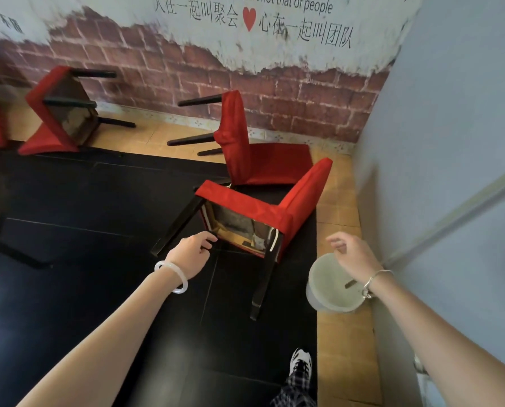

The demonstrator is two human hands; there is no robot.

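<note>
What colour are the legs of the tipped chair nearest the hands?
The chair legs are black; the head view shows them best.
</note>
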